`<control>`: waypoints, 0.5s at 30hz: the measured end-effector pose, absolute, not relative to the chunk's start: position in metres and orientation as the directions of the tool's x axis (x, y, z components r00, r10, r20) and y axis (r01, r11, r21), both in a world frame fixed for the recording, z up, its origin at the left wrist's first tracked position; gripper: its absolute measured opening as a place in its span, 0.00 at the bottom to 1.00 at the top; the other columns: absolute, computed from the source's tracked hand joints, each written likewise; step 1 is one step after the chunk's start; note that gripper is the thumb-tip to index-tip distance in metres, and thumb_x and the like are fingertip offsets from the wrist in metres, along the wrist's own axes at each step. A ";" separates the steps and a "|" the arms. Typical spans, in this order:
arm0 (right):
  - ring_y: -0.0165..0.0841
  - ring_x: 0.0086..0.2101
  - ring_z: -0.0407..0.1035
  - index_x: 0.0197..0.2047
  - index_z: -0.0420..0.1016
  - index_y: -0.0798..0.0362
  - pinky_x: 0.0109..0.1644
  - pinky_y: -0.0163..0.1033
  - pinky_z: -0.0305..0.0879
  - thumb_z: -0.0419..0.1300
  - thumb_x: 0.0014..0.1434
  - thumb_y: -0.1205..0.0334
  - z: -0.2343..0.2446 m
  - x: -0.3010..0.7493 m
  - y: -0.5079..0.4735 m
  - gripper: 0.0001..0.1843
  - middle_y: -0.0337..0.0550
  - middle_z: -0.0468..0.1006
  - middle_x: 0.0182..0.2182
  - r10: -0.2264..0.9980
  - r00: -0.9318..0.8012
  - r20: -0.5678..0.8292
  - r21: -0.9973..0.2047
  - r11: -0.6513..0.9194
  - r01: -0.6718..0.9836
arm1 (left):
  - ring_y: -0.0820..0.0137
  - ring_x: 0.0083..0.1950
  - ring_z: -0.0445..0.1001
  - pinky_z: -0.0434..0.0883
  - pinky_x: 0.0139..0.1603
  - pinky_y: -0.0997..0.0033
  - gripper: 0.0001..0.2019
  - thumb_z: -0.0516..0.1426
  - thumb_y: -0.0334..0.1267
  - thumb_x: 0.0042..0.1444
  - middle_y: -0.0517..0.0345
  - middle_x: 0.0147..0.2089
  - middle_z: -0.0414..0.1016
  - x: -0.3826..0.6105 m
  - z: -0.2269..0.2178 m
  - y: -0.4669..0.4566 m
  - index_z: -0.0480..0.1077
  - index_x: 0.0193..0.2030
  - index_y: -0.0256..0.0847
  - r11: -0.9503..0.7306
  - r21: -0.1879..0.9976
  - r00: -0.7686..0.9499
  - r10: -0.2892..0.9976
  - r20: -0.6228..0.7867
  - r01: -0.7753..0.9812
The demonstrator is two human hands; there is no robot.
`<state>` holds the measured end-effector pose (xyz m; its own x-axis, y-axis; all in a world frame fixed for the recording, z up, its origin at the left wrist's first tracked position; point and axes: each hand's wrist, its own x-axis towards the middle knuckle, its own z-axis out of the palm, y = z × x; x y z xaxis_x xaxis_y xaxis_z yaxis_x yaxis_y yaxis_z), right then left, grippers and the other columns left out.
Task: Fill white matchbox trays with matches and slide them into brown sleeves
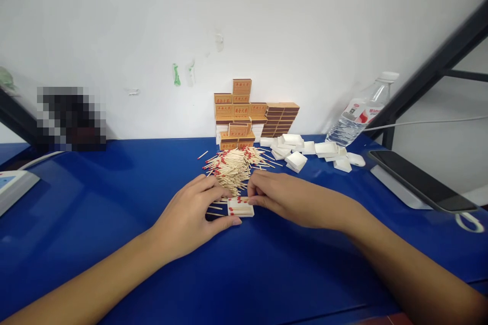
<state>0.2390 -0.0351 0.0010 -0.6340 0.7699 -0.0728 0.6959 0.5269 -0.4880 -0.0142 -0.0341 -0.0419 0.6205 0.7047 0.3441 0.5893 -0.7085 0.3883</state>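
A small white matchbox tray [247, 211] lies on the blue table with a few red-headed matches [241, 208] in it. Around its left end are the thumb and fingers of my left hand [196, 208], which hold it in place. Over its right end, my right hand [272, 190] pinches with thumb and forefinger at matchsticks near the upper rim; how many it holds is hidden. Just behind both hands spreads a large heap of loose matches [231, 167], and a few stray sticks lie by my left hand.
Stacked matchboxes [241, 110] stand against the wall behind the heap. Several empty white trays [295, 160] lie to their right. Further right are a leaning water bottle [354, 111] and a phone [419, 180] on a stand. A white device [15, 185] sits at the left edge.
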 end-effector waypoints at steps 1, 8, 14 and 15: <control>0.35 0.37 0.69 0.42 0.70 0.52 0.41 0.41 0.61 0.53 0.75 0.54 0.000 0.237 -0.037 0.12 0.45 0.77 0.42 0.769 -0.634 -0.078 -0.475 0.531 0.702 | 0.59 0.46 0.74 0.72 0.47 0.57 0.18 0.65 0.54 0.61 0.53 0.44 0.78 -0.014 -0.042 -0.034 0.78 0.50 0.44 -0.708 0.391 0.622 0.705 0.340 0.589; 0.33 0.35 0.67 0.43 0.70 0.51 0.38 0.40 0.59 0.55 0.73 0.53 0.002 0.237 -0.034 0.11 0.42 0.77 0.39 0.774 -0.632 -0.028 -0.512 0.532 0.674 | 0.59 0.47 0.73 0.72 0.49 0.56 0.20 0.65 0.56 0.61 0.53 0.46 0.78 -0.014 -0.040 -0.035 0.77 0.51 0.45 -0.704 0.412 0.624 0.708 0.331 0.579; 0.32 0.29 0.67 0.39 0.75 0.51 0.32 0.39 0.57 0.61 0.68 0.46 0.010 0.253 -0.027 0.16 0.41 0.78 0.32 0.794 -0.595 -0.128 -0.500 0.466 0.730 | 0.61 0.46 0.73 0.71 0.48 0.57 0.06 0.59 0.40 0.66 0.55 0.44 0.78 -0.012 -0.032 -0.037 0.75 0.46 0.44 -0.701 0.424 0.608 0.711 0.354 0.573; 0.32 0.28 0.67 0.39 0.76 0.50 0.31 0.39 0.57 0.62 0.66 0.44 0.011 0.255 -0.028 0.17 0.41 0.78 0.32 0.790 -0.594 -0.148 -0.510 0.454 0.731 | 0.61 0.46 0.73 0.71 0.49 0.57 0.06 0.58 0.39 0.66 0.55 0.44 0.77 -0.012 -0.031 -0.037 0.74 0.46 0.43 -0.703 0.424 0.609 0.709 0.355 0.572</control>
<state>0.2547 -0.0275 0.0114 -0.5942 0.7905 -0.1484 0.7307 0.4535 -0.5102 -0.0121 -0.0370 -0.0312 0.6090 0.7093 0.3550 0.5716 -0.7028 0.4235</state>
